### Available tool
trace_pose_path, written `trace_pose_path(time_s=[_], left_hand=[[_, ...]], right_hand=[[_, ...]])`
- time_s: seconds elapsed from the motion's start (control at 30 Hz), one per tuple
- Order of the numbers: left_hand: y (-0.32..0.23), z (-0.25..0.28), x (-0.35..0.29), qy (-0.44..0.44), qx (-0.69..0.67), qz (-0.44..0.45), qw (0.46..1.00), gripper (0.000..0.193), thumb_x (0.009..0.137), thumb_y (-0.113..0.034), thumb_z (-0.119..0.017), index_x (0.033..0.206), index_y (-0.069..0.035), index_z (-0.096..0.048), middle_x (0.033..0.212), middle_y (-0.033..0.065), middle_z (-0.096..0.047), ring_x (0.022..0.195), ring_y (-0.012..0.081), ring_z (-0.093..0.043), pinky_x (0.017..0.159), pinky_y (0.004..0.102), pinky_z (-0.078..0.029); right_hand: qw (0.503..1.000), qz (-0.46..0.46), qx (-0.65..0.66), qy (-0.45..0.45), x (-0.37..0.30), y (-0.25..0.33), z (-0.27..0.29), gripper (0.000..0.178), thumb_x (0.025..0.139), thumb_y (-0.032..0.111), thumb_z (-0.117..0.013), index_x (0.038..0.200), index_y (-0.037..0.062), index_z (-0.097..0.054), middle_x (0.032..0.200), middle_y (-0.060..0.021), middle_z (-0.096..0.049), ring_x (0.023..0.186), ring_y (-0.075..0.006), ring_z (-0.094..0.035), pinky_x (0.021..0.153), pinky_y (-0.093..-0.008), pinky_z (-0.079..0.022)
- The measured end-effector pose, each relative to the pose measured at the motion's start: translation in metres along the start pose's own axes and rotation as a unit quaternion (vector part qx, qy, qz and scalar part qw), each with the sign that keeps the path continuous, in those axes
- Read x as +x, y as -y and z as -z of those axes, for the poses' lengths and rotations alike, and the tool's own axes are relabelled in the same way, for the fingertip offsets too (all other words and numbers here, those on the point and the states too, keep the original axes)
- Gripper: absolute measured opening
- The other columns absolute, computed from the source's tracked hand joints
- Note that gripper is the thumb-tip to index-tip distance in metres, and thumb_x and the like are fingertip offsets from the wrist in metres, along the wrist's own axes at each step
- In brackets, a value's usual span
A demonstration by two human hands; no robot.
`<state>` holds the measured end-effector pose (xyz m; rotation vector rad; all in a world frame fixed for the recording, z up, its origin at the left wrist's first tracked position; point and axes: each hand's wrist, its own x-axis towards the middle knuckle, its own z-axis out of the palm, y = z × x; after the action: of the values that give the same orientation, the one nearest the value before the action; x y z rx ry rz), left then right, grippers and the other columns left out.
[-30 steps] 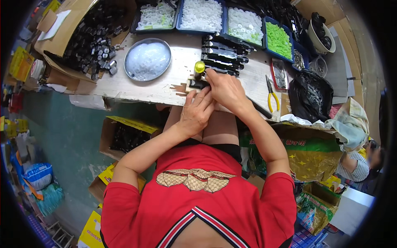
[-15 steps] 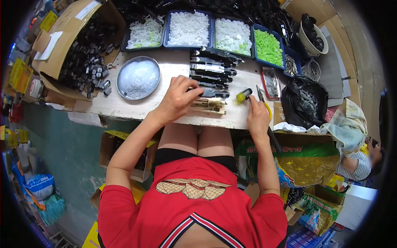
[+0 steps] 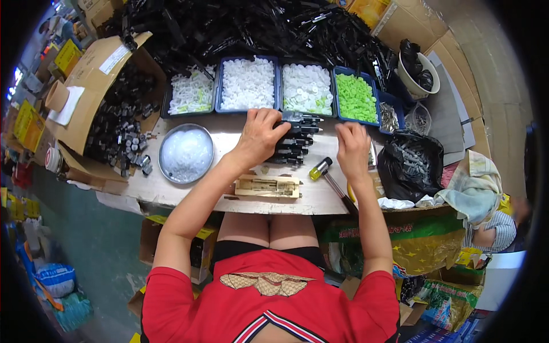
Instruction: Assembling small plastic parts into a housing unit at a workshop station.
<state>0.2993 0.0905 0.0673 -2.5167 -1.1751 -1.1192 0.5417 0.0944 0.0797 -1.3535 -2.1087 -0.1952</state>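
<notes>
My left hand (image 3: 257,137) is closed at the left end of a row of slim black plastic parts (image 3: 293,144), its thumb and fingers around the end of one at the far side. My right hand (image 3: 353,151) is just in front of the green bin with its fingers bent together; whatever may be between them is hidden. A hammer (image 3: 337,187) with a yellow-and-black head lies beside it on the bench. Nearer me, a beige block-shaped fixture (image 3: 267,187) with a long slot rests near the front edge.
Bins of white pieces (image 3: 248,86) and green pieces (image 3: 357,97) line the back, before a heap of black parts (image 3: 229,28). A round metal dish (image 3: 186,153) stands left, beside a carton of dark pieces (image 3: 123,108). A black bag (image 3: 410,166) sits right.
My right hand has let go of the hammer, now lying on the bench, and moved away from me. My left hand has moved a black part from above the fixture to the row's far end.
</notes>
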Motion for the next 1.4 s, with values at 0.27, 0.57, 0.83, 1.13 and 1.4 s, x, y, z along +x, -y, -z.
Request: trace_pose_path(time_s=[0.27,0.57,0.83,1.13,1.4], left_hand=[[0.001,0.049,-0.023,-0.045,-0.040,0.098,0.993,0.031,0.066,-0.008,-0.068,0.096,-0.010,-0.060,0.100,0.0083,-0.054,0.093,0.0241,-0.050,0.080,0.0377,-0.032],[0.046,0.156,-0.205,-0.340,-0.064,0.510,0.788,0.011,0.079,0.002,-0.057,0.089,0.003,-0.062,0.082,0.0030,-0.056,0.069,0.0084,-0.052,0.061,0.0200,-0.042],[0.041,0.144,-0.232,-0.244,0.038,0.511,0.824,0.018,0.073,0.000,-0.063,0.091,0.000,-0.061,0.088,0.0056,-0.056,0.069,0.0150,-0.054,0.061,0.0250,-0.044],[0.053,0.130,-0.224,-0.080,0.255,0.389,0.882,0.014,0.075,-0.007,-0.059,0.088,-0.001,-0.058,0.088,0.0119,-0.054,0.085,0.0319,-0.052,0.072,0.0410,-0.043],[0.039,0.123,-0.232,-0.010,0.365,0.366,0.856,0.023,0.078,-0.014,-0.057,0.100,-0.009,-0.057,0.093,0.0048,-0.052,0.090,0.0252,-0.048,0.072,0.0373,-0.036]], right_hand=[[0.982,0.138,-0.100,-0.083,0.170,0.006,-0.078,0.028,0.068,0.004,-0.054,0.093,0.0144,-0.061,0.096,-0.0041,-0.054,0.092,-0.0252,-0.047,0.072,-0.0404,-0.035],[0.971,0.141,-0.179,-0.073,0.220,-0.028,-0.095,0.026,0.073,0.020,-0.061,0.098,0.0254,-0.065,0.115,0.0044,-0.055,0.103,-0.0232,-0.049,0.080,-0.0460,-0.038],[0.952,0.020,0.293,-0.083,0.187,0.004,-0.024,0.025,0.084,0.008,-0.059,0.108,0.0050,-0.059,0.102,-0.0081,-0.061,0.091,-0.0170,-0.057,0.082,-0.0263,-0.042],[0.965,0.220,0.025,0.141,-0.019,0.125,0.021,0.025,0.072,0.010,-0.059,0.096,0.0100,-0.054,0.083,-0.0050,-0.052,0.085,-0.0210,-0.051,0.083,-0.0408,-0.031],[0.968,0.173,0.009,0.180,-0.082,0.136,-0.039,0.045,0.082,0.023,-0.054,0.124,0.0085,-0.045,0.129,-0.0041,-0.044,0.116,-0.0195,-0.042,0.095,-0.0473,-0.025]])
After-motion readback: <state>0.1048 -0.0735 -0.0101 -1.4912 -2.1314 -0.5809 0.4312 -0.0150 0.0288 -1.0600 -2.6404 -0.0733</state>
